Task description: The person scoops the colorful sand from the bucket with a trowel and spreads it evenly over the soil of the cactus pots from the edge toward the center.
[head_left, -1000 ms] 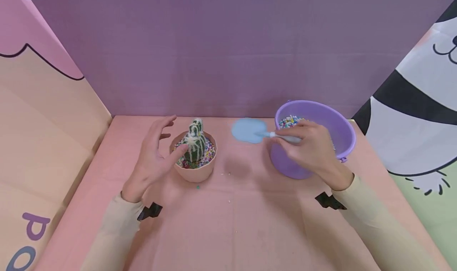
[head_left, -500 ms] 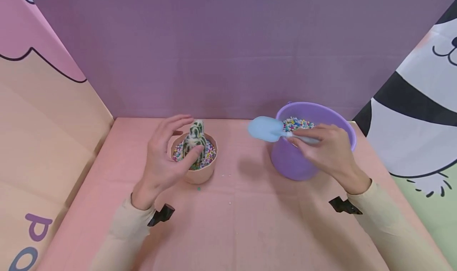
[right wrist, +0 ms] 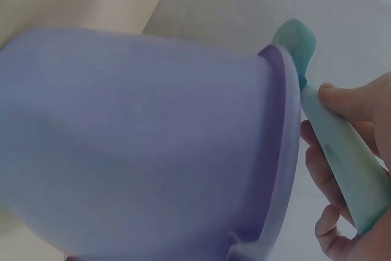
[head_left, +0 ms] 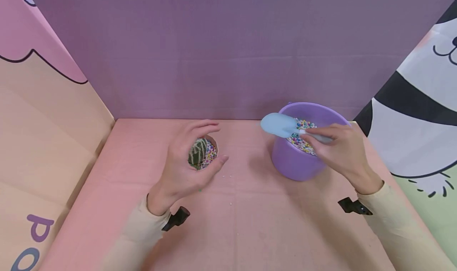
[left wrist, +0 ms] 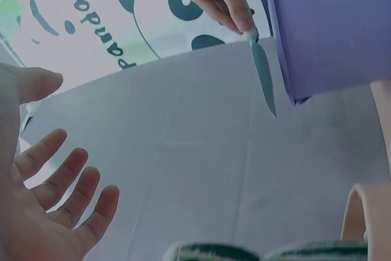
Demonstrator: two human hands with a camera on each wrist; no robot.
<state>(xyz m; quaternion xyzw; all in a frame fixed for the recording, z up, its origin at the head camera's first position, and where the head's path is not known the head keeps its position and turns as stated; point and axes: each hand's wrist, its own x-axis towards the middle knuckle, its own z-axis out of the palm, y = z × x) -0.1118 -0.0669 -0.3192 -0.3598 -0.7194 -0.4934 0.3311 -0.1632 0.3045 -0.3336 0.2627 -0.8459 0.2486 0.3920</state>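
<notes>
My right hand (head_left: pixel 339 152) grips the handle of a light blue toy shovel (head_left: pixel 280 125), whose blade hangs over the left rim of a purple bucket (head_left: pixel 298 164). Small multicoloured beads (head_left: pixel 302 144) fill part of that bucket. In the right wrist view the shovel handle (right wrist: pixel 345 157) lies between thumb and curled fingers. My left hand (head_left: pixel 185 164) is spread in the air with nothing in it, thumb and fingers apart. Behind it, partly hidden, a striped green cactus (head_left: pixel 197 152) stands in a peach pot (left wrist: pixel 359 215) among beads. The left wrist view shows only the cactus's edge.
A pink cloth (head_left: pixel 250 223) covers the table, with a few stray beads (head_left: pixel 230 203) on it. A purple backdrop (head_left: pixel 228 52) rises behind, and printed panels, one with a panda (head_left: pixel 417 116), flank both sides.
My left hand has moved right, across the front of the cactus and pot. My right hand has drawn the shovel rightward, its blade now over the bucket's rim.
</notes>
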